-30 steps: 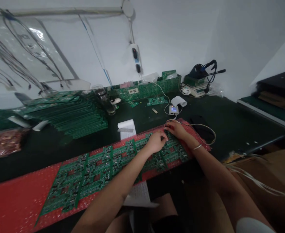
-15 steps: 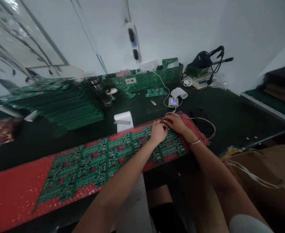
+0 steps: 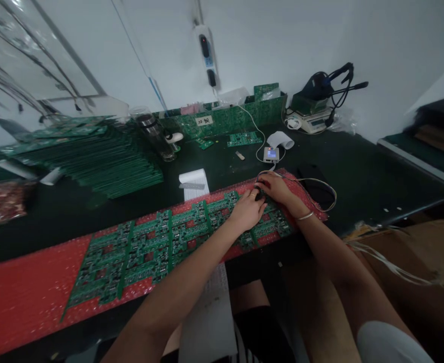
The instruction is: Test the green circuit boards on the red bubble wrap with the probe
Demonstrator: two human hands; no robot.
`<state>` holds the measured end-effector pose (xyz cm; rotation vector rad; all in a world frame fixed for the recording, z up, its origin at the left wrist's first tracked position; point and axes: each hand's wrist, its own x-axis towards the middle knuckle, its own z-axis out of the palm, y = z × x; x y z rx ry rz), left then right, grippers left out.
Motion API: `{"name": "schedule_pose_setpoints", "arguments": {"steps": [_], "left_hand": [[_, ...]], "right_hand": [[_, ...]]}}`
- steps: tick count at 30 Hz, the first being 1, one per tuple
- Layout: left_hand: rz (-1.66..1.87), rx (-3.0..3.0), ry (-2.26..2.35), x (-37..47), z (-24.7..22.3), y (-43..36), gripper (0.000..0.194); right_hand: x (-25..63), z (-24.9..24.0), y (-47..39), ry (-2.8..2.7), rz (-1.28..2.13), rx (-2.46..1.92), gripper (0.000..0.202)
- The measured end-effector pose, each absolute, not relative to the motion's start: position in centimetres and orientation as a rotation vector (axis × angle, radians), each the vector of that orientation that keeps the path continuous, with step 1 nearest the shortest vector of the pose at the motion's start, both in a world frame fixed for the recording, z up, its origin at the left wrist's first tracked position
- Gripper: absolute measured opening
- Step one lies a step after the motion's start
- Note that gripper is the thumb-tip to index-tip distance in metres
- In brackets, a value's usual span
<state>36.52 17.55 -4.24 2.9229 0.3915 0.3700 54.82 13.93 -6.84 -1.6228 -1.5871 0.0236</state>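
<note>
Green circuit board panels (image 3: 146,247) lie in a row on red bubble wrap (image 3: 21,292). Over their right part is my left hand (image 3: 249,206), a ring on one finger, its fingers bent round a small dark item (image 3: 259,193). My right hand (image 3: 276,189) meets it there, fingers pinched together at the same spot; what they hold is too small to make out. A thin cable (image 3: 322,180) loops from near my fingers to the right. Just behind my hands stands a small white device (image 3: 271,155) with a lit screen.
Stacked green boards (image 3: 104,156) fill the left, beside a glass flask (image 3: 157,136). A paper pad with a ruler (image 3: 194,185) lies behind the panels. Further back are a green bin (image 3: 229,120) and a scale (image 3: 312,122). A cardboard box (image 3: 418,252) is at right.
My left hand has turned, its back and ring now showing more over the dark item. My right hand remains close beside it. The whole view has shifted slightly.
</note>
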Motion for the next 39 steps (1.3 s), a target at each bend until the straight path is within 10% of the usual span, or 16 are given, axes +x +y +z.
{"name": "schedule_pose_setpoints", "arguments": {"steps": [10,39], "left_hand": [[0.320,2.892,0.423,36.4,-4.2,17.0,0.035],[0.368,2.479,0.494,25.0,-1.5,13.6,0.019]], "right_hand": [[53.0,-4.5,4.9,-1.428,0.081,-1.602,0.020],[54.6,-6.9,13.1,-1.669,-0.038,-1.668,0.016]]}}
